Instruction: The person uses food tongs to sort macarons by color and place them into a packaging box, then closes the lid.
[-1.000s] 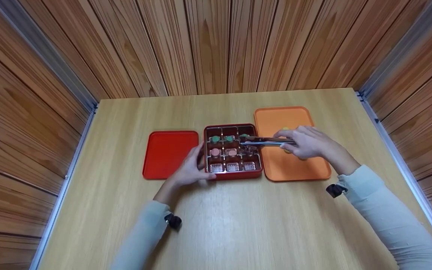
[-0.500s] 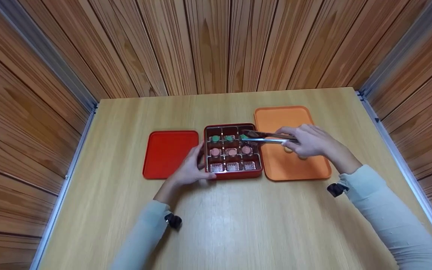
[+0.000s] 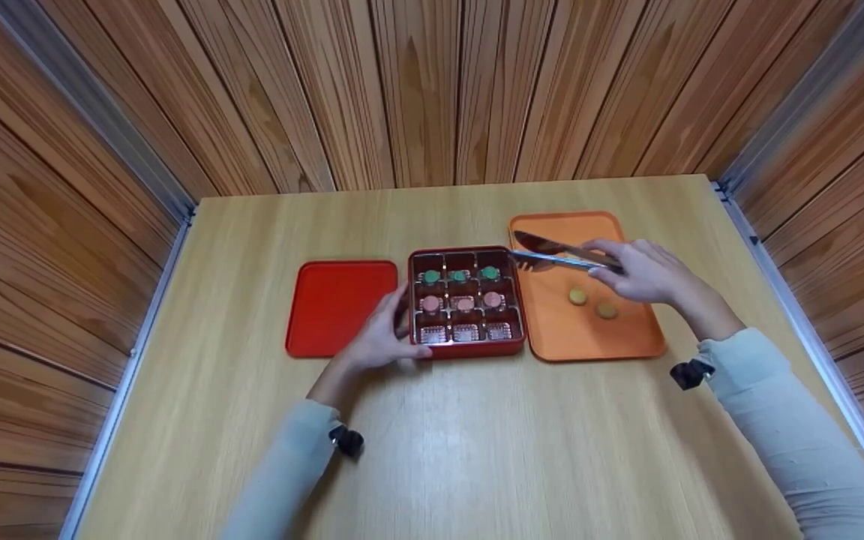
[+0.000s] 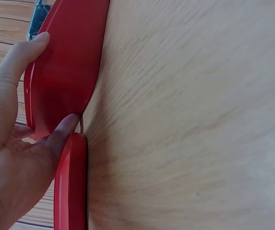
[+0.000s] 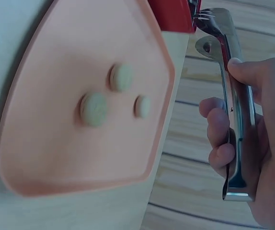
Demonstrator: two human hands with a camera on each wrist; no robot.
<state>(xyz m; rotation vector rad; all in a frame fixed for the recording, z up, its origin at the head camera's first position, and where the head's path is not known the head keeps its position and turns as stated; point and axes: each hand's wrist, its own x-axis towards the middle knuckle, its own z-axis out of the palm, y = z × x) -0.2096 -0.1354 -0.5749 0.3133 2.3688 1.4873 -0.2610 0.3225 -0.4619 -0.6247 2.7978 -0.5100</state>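
Right hand (image 3: pixel 646 271) grips tongs (image 3: pixel 563 253), seemingly empty, over the orange tray (image 3: pixel 552 337); three yellow cookies (image 3: pixel 577 297) lie at its 4 o'clock. Left hand (image 3: pixel 379 337) steadies the red box (image 3: pixel 467 349); a loose pinch risks dropping one.

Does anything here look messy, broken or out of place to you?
Nothing stands out. The red box sits square on the table, its green and pink sweets each in a cell. Three yellowish sweets lie loose on the orange tray. The right hand holds metal tongs, empty.
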